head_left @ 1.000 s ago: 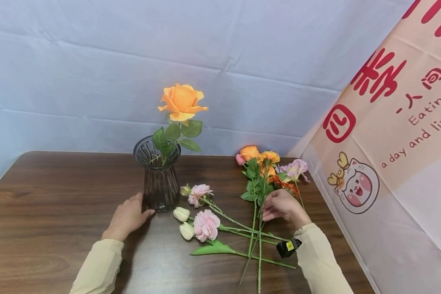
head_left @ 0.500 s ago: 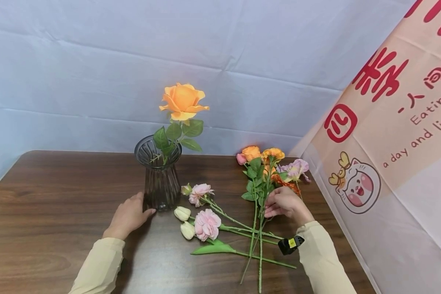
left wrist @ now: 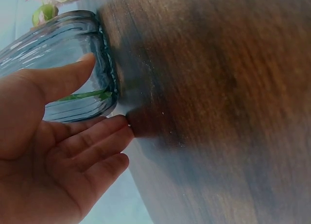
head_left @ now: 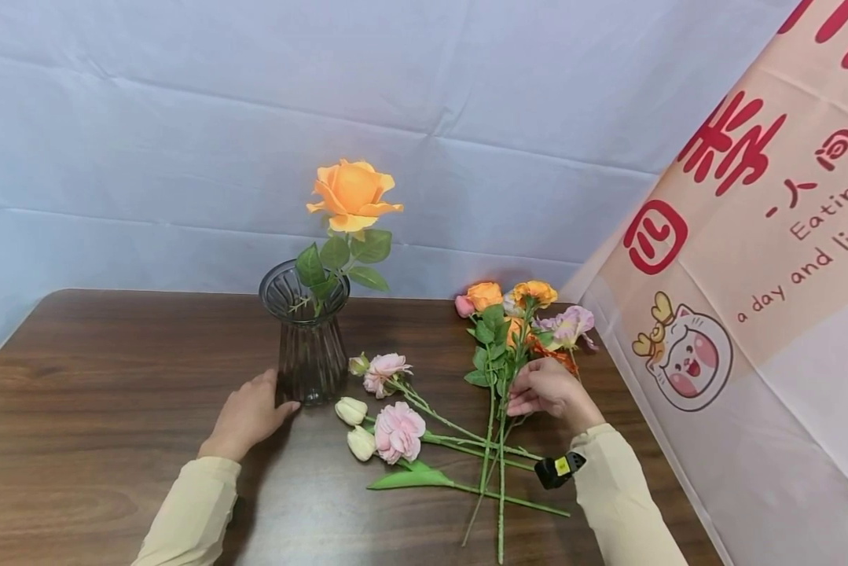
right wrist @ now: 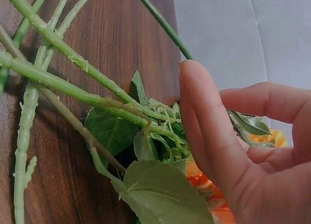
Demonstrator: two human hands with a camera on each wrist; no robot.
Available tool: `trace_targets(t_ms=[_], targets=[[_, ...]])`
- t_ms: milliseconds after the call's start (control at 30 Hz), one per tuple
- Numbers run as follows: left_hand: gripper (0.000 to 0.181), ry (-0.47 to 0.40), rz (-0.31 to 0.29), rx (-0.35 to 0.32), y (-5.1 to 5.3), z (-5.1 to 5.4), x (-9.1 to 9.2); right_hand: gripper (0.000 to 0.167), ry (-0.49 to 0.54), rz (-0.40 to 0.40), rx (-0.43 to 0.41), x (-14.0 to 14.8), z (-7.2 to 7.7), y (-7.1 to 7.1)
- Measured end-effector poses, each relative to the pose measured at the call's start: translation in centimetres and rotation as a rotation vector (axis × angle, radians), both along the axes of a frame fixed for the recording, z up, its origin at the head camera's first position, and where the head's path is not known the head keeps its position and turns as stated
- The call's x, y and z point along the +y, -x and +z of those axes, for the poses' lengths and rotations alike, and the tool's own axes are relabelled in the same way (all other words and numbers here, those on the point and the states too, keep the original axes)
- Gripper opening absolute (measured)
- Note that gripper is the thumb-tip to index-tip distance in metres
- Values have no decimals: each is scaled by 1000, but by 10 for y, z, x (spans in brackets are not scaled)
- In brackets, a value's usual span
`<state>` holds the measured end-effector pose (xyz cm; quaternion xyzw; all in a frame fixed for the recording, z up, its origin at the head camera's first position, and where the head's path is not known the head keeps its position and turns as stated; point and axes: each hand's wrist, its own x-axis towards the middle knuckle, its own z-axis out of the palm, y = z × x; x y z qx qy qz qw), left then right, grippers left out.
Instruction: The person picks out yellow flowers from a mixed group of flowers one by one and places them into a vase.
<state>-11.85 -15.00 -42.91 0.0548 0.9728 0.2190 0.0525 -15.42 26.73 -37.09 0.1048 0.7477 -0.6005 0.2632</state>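
A grey ribbed glass vase (head_left: 312,362) stands upright at the table's back, with one large orange rose (head_left: 354,192) leaning right in it. My left hand (head_left: 248,414) rests at the vase's lower left, fingers fairly straight and thumb across its front. In the left wrist view, a green stem (left wrist: 83,95) shows through the glass. At the flower pile on the right, my right hand (head_left: 549,391) pinches the stem of a yellow-orange flower (head_left: 534,293) between thumb and fingers. In the right wrist view, the fingertips partly hide the pinch.
Several orange, red-orange and purple flowers (head_left: 568,324) lie behind my right hand. Pink flowers (head_left: 398,432) and white tulips (head_left: 360,444) lie right of the vase, their stems crossing under the others. A pale cloth (head_left: 183,157) hangs behind the table, and a printed banner (head_left: 756,259) at right.
The yellow-orange flower head has shifted slightly right and up above the pile. Both hands are in nearly the same places, and the vase has not visibly moved.
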Motion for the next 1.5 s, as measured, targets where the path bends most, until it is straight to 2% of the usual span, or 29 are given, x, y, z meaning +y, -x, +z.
trace_targets(t_ms=[533, 700, 1033, 1200, 1500], targets=[[66, -5, 6, 2, -2, 0, 0, 6, 50, -13, -12, -3, 0, 0], [65, -8, 4, 15, -1, -1, 0, 1, 62, -21, -6, -4, 2, -1], [63, -16, 7, 26, -1, -2, 0, 9, 79, -47, -20, -5, -4, -2], [63, -15, 2, 27, -1, -2, 0, 6, 80, -62, -26, -6, -8, -2], [64, -8, 2, 24, -1, -2, 0, 17, 81, -91, -36, -9, -12, -3]])
